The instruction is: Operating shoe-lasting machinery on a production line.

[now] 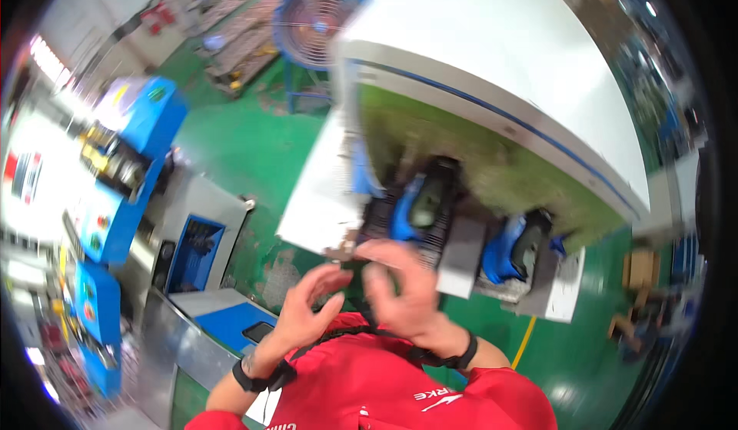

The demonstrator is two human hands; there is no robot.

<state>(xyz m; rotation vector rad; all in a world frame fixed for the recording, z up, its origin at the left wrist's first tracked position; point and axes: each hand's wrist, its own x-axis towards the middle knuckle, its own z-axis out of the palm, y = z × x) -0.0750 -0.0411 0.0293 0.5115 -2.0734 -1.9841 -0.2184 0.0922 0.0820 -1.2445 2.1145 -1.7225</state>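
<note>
In front of my red shirt, both hands are raised close together. My left hand (314, 303) has curled fingers, with the thumb apart and nothing seen in its grip. My right hand (406, 291) is smeared by motion; its thumb and fingers form a loose, bent gap with nothing visible inside. Just beyond the fingertips is a small brownish piece (340, 247) at the white machine's edge, too blurred to name. Past my right hand, a blue and black shoe-shaped piece (421, 199) sits in the machine opening. A similar shoe-shaped piece (516, 251) rests farther right.
A big white machine housing (500, 30) covers the far right, with a greenish inner panel (477, 153). At left stand blue machine units (108, 218) and a bench with a phone (257, 331) on it. A round fan (319, 26) and a rack (238, 30) stand behind.
</note>
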